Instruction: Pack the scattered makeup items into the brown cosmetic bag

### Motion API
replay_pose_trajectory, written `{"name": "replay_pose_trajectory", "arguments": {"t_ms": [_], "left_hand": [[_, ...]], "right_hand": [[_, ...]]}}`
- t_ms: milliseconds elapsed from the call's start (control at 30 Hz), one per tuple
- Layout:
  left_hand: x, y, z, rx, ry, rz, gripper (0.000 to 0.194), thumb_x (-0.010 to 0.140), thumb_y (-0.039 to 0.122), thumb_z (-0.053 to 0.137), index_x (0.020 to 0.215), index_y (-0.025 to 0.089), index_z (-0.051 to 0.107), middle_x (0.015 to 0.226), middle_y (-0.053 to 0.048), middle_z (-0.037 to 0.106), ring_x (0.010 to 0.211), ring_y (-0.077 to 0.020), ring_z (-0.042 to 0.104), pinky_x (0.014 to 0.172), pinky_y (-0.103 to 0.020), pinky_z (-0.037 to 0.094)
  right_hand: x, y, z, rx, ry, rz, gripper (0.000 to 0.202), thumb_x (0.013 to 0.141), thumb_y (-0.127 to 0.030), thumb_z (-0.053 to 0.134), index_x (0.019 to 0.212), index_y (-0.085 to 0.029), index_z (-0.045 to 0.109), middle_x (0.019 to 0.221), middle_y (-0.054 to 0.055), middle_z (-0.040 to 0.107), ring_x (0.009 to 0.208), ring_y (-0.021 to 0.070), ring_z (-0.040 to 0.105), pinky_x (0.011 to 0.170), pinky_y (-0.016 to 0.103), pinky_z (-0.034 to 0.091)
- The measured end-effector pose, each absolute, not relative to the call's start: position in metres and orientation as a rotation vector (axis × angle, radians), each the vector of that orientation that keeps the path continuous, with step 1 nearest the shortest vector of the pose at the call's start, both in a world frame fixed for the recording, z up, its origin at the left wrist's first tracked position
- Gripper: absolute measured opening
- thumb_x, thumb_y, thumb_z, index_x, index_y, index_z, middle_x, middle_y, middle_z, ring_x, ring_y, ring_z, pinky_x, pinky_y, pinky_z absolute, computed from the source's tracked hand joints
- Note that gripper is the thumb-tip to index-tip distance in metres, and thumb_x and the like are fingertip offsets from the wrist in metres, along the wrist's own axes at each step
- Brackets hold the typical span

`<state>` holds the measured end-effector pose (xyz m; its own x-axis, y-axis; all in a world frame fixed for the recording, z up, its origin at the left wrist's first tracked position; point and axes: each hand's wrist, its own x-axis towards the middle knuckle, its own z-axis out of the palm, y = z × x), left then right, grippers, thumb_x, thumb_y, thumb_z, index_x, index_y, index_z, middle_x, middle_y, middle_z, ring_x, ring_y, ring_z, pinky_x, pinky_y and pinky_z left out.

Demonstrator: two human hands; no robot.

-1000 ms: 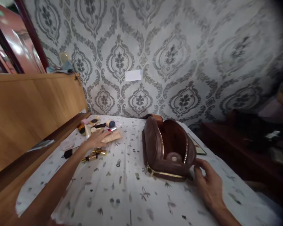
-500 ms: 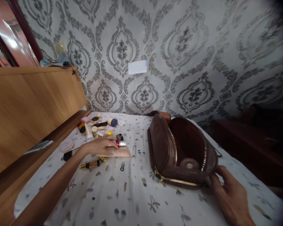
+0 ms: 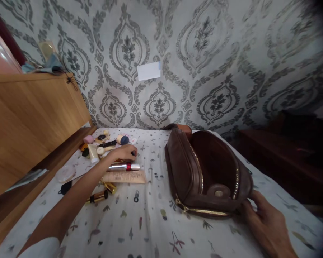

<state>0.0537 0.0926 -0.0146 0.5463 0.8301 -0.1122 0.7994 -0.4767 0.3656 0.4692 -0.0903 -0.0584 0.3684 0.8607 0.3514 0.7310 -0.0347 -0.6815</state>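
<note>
My left hand (image 3: pixel 126 152) is closed around a small black-lidded jar (image 3: pixel 133 153), mostly covered by the fingers. Just below it lie a silver tube with a red band (image 3: pixel 123 167) and a peach squeeze tube (image 3: pixel 126 176), side by side on the patterned sheet. A brown bag (image 3: pixel 181 172) stands at the right with its top unzipped and gaping; its dark inside shows no clear contents. At the bag's near right corner, my right hand (image 3: pixel 266 218) grips it between thumb and fingers.
Several cosmetics lie at the left, among them a cream tube (image 3: pixel 93 153), a dark-capped bottle (image 3: pixel 122 139), a gold-and-black tube (image 3: pixel 98 196) and a clear round case (image 3: pixel 65 173). A wooden board (image 3: pixel 37 118) borders the left side; a patterned wall (image 3: pixel 156 104) rises behind.
My left hand has moved off the silver and peach tubes, away from me, and closed on the small jar. My right hand stays at the bag. The view has shifted slightly.
</note>
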Motion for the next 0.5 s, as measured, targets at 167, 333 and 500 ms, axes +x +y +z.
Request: {"name": "replay_pose_trajectory", "arguments": {"t_ms": [167,333,500], "left_hand": [[0.037,0.105,-0.01,2.394,1.449,0.248,0.018,0.075,0.024,0.057,0.088,0.017,0.067,0.088,-0.002,0.069,0.084,-0.019,0.063,0.072,-0.025,0.048],[0.017,0.128,-0.004,2.417,1.704,0.312,0.029,0.077,0.02,0.052,0.103,0.016,0.064,0.1,-0.006,0.065,0.098,-0.0238,0.06,0.086,-0.033,0.048],[0.011,0.143,-0.009,2.442,1.858,0.194,0.056,0.064,0.013,0.063,0.119,0.023,0.059,0.124,-0.01,0.059,0.121,-0.0321,0.049,0.097,-0.043,0.042]], "right_hand": [[0.474,-0.088,-0.062,-1.8,-1.322,0.298,0.031,0.064,-0.054,0.045,0.073,-0.025,0.052,0.082,0.008,0.071,0.071,0.0283,0.067,0.056,0.036,0.053],[0.475,-0.087,-0.065,-1.756,-1.33,0.299,0.026,0.064,-0.051,0.048,0.07,-0.025,0.05,0.079,0.007,0.069,0.073,0.0287,0.067,0.054,0.034,0.052],[0.475,-0.089,-0.062,-1.736,-1.39,0.272,0.022,0.07,-0.046,0.049,0.071,-0.024,0.052,0.078,0.007,0.07,0.074,0.0285,0.069,0.055,0.033,0.053]]}}
